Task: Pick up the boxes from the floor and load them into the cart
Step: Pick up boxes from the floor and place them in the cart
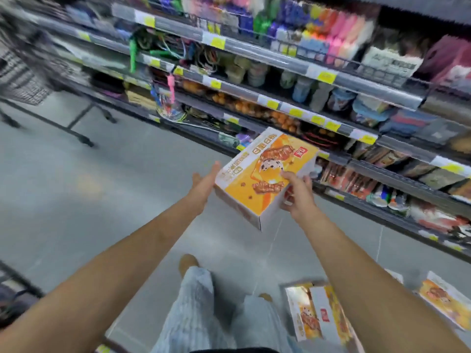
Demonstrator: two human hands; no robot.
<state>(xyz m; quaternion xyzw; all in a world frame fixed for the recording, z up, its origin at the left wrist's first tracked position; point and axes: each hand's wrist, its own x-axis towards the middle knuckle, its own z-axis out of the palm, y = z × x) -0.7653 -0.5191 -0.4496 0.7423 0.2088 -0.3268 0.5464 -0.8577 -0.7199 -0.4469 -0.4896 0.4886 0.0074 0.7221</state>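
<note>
We hold the orange box [265,171]: right hand [298,192] fingers clamped on its edge, left hand [204,184] flat, open against the side. Keep it level, swing toward cart [23,82].

A flat orange-and-white cardboard box [265,174] printed with pastries is held tilted above the grey floor [89,189]. The right hand [297,192] grips its near right edge; the left hand [204,184], fingers extended, lies flat against its left side. More orange boxes [318,312] lie on the floor near right. Blurred stocked shelves [293,103] run along the right, and a dark wire cart [23,80] stands far left.
</note>
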